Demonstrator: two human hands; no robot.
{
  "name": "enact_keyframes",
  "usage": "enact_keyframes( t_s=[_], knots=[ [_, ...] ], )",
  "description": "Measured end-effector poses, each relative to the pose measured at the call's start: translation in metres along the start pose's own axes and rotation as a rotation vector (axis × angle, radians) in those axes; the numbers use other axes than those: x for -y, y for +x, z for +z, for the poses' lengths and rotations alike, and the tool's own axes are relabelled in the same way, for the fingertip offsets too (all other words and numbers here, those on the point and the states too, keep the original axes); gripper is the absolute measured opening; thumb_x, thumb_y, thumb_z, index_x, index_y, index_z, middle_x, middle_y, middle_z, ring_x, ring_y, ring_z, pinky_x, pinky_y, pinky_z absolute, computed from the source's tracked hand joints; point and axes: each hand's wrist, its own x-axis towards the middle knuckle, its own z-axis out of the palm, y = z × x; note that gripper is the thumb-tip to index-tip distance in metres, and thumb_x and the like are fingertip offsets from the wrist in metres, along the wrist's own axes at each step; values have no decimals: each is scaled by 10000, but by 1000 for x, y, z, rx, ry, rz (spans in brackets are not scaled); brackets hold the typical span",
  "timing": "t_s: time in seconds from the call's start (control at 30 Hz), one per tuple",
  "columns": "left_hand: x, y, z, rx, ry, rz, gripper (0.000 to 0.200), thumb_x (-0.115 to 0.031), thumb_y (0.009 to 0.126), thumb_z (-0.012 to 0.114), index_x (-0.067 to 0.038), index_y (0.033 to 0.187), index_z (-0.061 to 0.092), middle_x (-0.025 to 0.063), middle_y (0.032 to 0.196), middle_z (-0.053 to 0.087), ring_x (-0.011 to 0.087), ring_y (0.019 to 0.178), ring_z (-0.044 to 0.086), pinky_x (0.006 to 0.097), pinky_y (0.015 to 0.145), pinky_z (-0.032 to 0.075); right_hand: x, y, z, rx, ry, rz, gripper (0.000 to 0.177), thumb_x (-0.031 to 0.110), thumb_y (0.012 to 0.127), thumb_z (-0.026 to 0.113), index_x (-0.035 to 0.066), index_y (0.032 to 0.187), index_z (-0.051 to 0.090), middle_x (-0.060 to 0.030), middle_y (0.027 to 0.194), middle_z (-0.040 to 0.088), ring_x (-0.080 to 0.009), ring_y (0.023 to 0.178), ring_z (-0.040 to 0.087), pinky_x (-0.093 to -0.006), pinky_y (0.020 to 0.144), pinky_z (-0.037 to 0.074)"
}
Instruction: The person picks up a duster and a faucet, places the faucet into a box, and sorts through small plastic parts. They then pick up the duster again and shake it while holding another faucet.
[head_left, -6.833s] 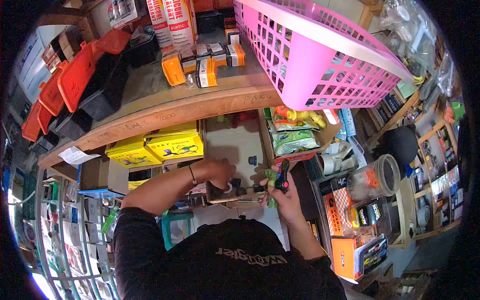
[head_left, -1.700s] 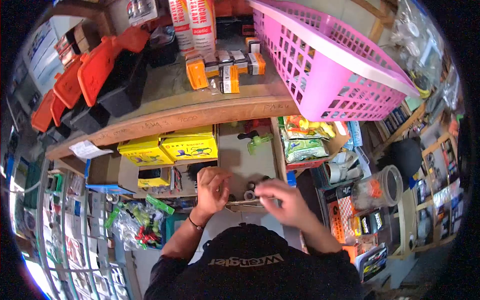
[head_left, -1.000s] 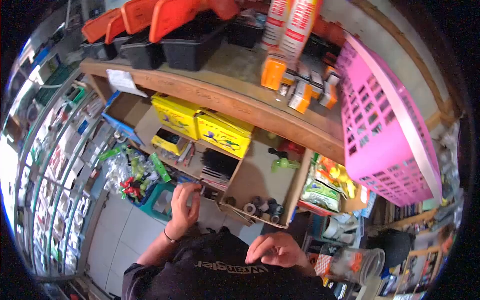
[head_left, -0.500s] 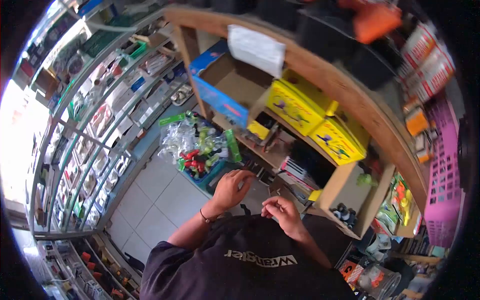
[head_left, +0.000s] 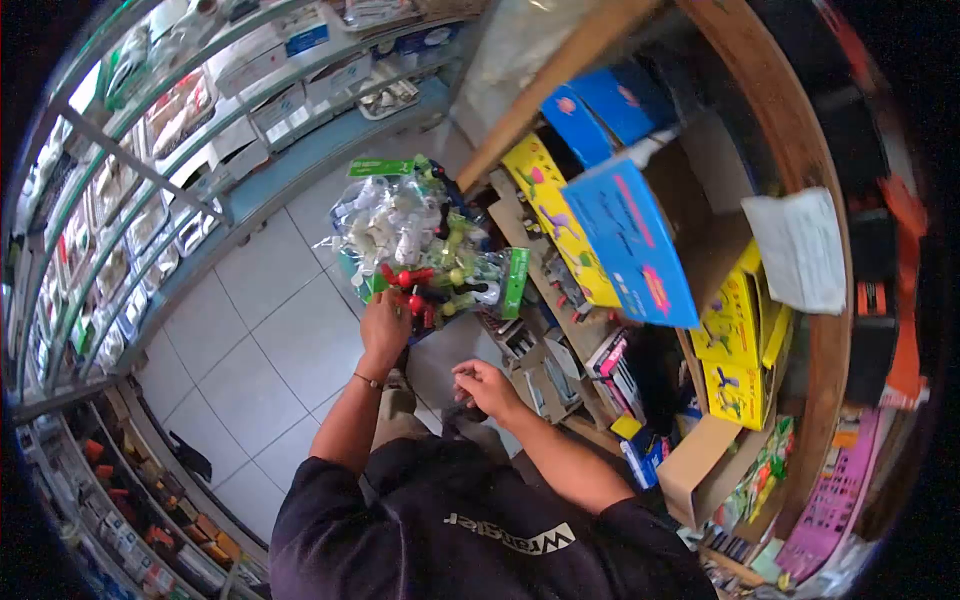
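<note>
My left hand (head_left: 385, 328) reaches to the near edge of a heap of clear plastic packets (head_left: 385, 215) on a blue-green basket. Its fingers are closed at a green-edged plastic packet (head_left: 377, 283), partly hidden by the hand. Close to those fingers lie red pieces (head_left: 408, 277) in clear wrapping. White and light-green pieces fill other packets, some with a green header card (head_left: 514, 283). My right hand (head_left: 485, 390) hovers lower right of the heap, fingers loosely bent and apart, holding nothing.
On the right, a wooden shelf holds an open blue carton (head_left: 630, 240), yellow boxes (head_left: 735, 390) and a brown carton (head_left: 700, 465). A metal rack (head_left: 140, 165) of packaged goods runs along the left. Pale floor tiles (head_left: 255, 375) lie between.
My left hand has moved forward to the packets and closed at their near edge. My right hand has shifted slightly left and down. The view has turned toward the heap.
</note>
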Motion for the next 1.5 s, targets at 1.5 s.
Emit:
enact_keyframes(
  t_s=[1.5],
  knots=[
    [-216,-192,93,1170,-945,-154,304,-284,814,592,-119,1040,474,-7,812,591,88,591,530,232,473,393,-220,-184,-222,-1311,-646,-243,329,319,834,484,60,1027,548,-100,1009,588,-256,951,548,-425,862,386]
  ],
)
